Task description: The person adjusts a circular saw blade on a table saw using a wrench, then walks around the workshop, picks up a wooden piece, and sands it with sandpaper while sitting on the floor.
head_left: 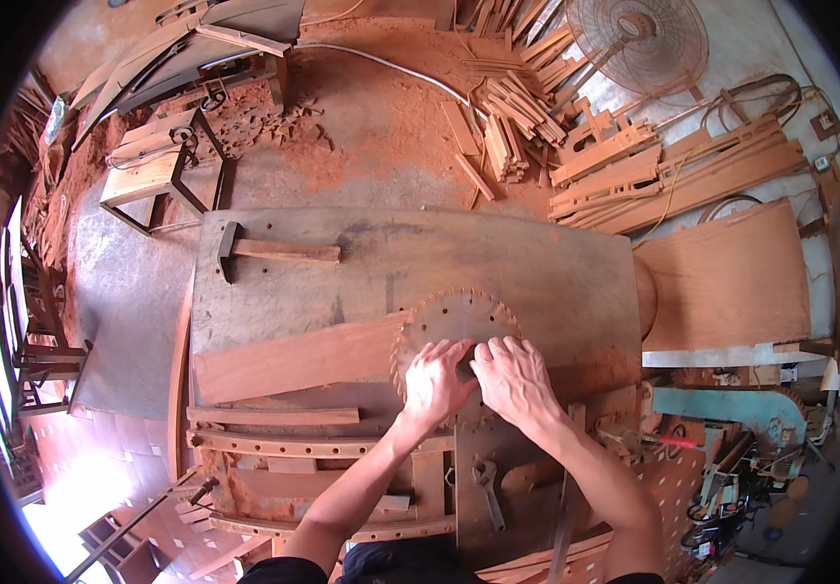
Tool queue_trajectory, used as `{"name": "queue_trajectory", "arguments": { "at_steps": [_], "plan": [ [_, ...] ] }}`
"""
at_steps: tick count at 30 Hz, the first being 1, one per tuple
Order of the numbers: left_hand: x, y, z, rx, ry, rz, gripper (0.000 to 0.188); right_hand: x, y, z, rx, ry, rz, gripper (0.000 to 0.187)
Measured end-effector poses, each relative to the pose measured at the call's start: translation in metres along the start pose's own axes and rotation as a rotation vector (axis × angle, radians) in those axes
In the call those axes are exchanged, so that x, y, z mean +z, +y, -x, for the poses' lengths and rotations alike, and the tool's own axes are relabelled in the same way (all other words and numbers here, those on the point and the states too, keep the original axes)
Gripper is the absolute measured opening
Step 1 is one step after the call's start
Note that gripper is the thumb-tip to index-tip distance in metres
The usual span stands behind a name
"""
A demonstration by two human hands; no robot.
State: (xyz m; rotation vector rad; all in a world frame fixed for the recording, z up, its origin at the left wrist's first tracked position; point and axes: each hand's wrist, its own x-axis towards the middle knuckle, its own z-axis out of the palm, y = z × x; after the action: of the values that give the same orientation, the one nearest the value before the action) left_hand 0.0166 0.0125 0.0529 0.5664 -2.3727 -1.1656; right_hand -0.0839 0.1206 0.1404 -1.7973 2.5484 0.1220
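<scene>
A round toothed circular saw blade (456, 313) lies on the grey bench top, partly covered by my hands. My left hand (436, 382) is closed over the blade's left side, fingers curled toward its middle. Against it, my right hand (514, 380) is closed too, knuckles up, its fingertips meeting the left ones by a dark spot at the blade's centre. What the fingers pinch there is hidden. A reddish wooden board (298, 358) runs from the blade leftward. Nearer me, a wrench (488, 494) rests on a dark metal plate.
A hammer (279, 250) lies at the bench top's far left. Wooden strips (274, 416) and a drilled rail (322, 444) line the near edge. Cut lumber (678, 175) and a standing fan (637, 37) are at the far right. A teal machine (727, 409) stands right.
</scene>
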Motion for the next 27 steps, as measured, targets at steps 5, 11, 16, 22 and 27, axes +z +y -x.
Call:
{"name": "queue_trajectory", "arguments": {
  "at_steps": [5, 11, 16, 22, 27],
  "plan": [
    [0.007, -0.007, 0.002, 0.031, 0.027, 0.024, 0.047, 0.000, -0.005, 0.008, 0.171, -0.031, -0.079, 0.029],
    [0.005, -0.013, 0.002, 0.074, -0.033, -0.034, 0.058, 0.001, -0.038, 0.138, 0.495, -0.189, -0.326, 0.034],
    [0.004, -0.009, 0.003, 0.060, -0.039, -0.039, 0.059, 0.060, -0.087, 0.255, 0.654, -0.381, -0.480, 0.034],
    [-0.020, -0.002, 0.020, 0.103, -0.009, 0.003, 0.069, 0.084, -0.099, 0.261, 0.741, -0.202, -0.586, 0.018],
    [-0.032, -0.028, 0.072, -0.041, 0.277, -0.073, 0.059, 0.060, -0.051, 0.239, 0.633, -0.043, -0.873, 0.021]
  ]
}}
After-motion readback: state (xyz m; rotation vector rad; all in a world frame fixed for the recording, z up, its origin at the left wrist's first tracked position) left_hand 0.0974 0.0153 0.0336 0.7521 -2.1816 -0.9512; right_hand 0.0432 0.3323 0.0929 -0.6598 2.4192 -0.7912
